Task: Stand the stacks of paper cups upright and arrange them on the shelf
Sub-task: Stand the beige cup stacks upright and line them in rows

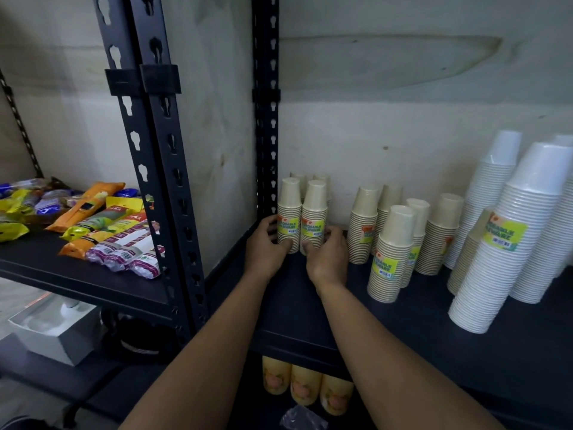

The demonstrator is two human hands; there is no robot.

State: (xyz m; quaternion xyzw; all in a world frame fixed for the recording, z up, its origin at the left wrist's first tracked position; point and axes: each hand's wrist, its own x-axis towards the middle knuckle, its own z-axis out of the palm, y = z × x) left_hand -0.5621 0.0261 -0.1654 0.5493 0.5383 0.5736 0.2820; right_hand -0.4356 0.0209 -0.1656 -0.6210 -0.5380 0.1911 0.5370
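Standing upright between gripping hands (267,243) (327,253): cup stacks (313,212)

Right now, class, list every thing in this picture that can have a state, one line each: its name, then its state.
left hand, grips the left front stack at its base.
right hand, grips the right front stack at its base.
left front stack, upright beside the black post.
right front stack, upright beside it.
middle beige stacks, upright, untouched.
white stacks, upright, untouched.
snack packets, lying flat.
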